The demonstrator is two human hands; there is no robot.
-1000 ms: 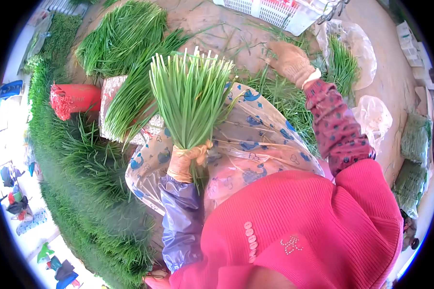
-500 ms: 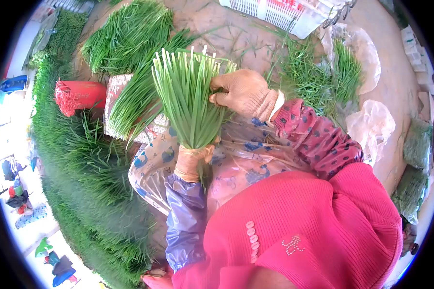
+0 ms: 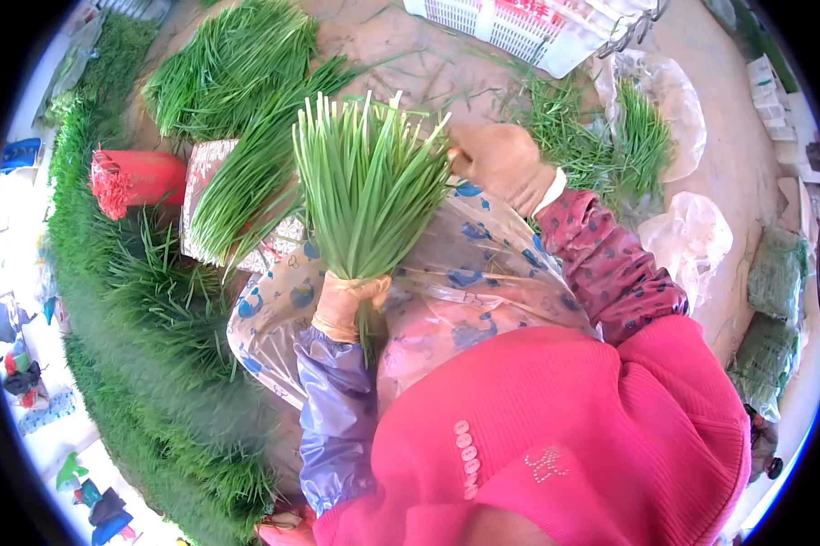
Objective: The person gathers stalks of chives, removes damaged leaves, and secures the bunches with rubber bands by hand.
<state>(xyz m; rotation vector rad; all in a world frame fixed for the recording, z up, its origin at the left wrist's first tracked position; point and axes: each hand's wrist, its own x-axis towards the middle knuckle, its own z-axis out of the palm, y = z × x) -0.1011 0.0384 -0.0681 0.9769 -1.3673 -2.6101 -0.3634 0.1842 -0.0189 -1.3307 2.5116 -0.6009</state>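
Note:
A thick bunch of garlic chives (image 3: 364, 191) stands upright over my lap, pale cut ends at the top and leaf tips hanging below. My left hand (image 3: 348, 305), in a tan glove, is wrapped round its lower part. My right hand (image 3: 501, 166), also gloved, is just right of the bunch's upper part. Its fingers are curled together; whatever they pinch is hidden or too small to make out. A patterned plastic apron (image 3: 465, 264) covers my lap beneath the bunch.
More chives (image 3: 246, 196) lie across a patterned box (image 3: 208, 168), beside a red roll of ties (image 3: 141, 182). A long green heap (image 3: 146, 318) runs down the left. Behind are a chive pile (image 3: 232, 68) and white crate (image 3: 501, 27); loose leaves (image 3: 569, 127) and clear plastic bags (image 3: 688, 237) lie right.
My right hand has moved right, away from the stems it was touching. The bunch stays in my left hand, its top now fanned wider to the right. The whole view has shifted slightly.

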